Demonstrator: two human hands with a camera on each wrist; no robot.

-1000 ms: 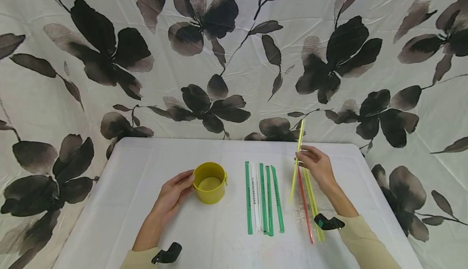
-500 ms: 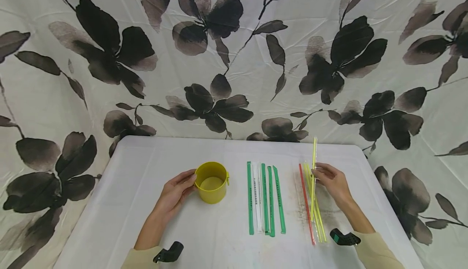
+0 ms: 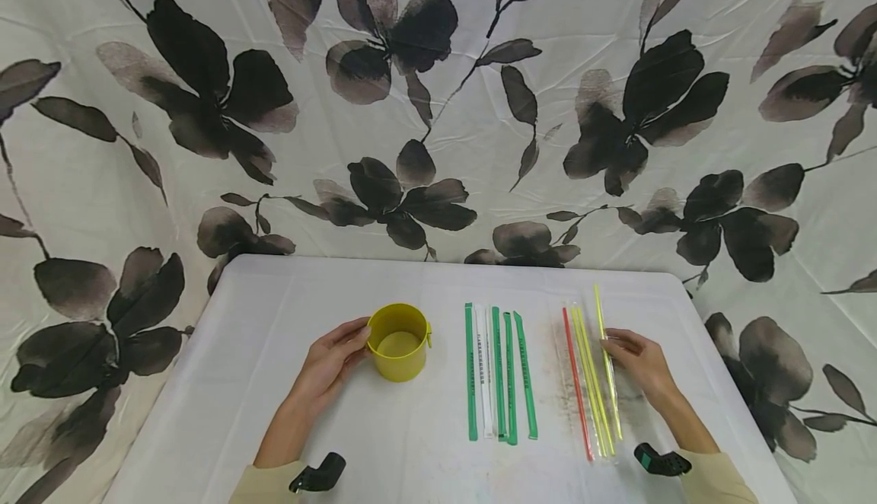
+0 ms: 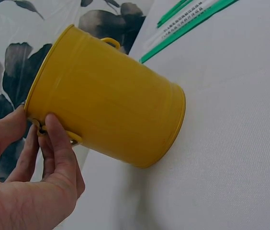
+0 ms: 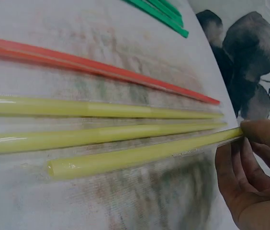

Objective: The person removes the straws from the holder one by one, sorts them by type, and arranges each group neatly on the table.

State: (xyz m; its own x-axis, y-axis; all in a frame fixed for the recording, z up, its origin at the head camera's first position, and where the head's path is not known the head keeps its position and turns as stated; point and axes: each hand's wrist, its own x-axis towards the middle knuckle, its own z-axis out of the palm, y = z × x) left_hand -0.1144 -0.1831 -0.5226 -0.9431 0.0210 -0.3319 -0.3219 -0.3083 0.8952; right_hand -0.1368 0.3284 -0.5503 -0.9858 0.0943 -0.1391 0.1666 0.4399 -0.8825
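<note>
My left hand (image 3: 332, 363) holds a small yellow metal pail (image 3: 397, 363) at its rim, thumb at the edge and fingers by a side loop (image 4: 73, 138). The pail looks hollow and bare inside in the head view. My right hand (image 3: 640, 359) pinches a yellow straw (image 5: 144, 152) in a clear wrapper between thumb and fingers, near its far end. The straw is close over the table, just right of two more wrapped yellow straws (image 3: 593, 382). Left of those lies a red straw (image 3: 577, 382), roughly parallel to them.
Several slim green wrapped sticks (image 3: 509, 374) and printed white ones (image 3: 483, 371) lie side by side mid-table. The white table (image 3: 438, 466) ends at a floral curtain (image 3: 438, 108). Reddish-brown smudges (image 5: 173, 57) mark the cloth near the straws.
My right hand has moved right and toward me, bringing the yellow straw from raised and upright down beside the other yellow ones. The left hand and pail stay put.
</note>
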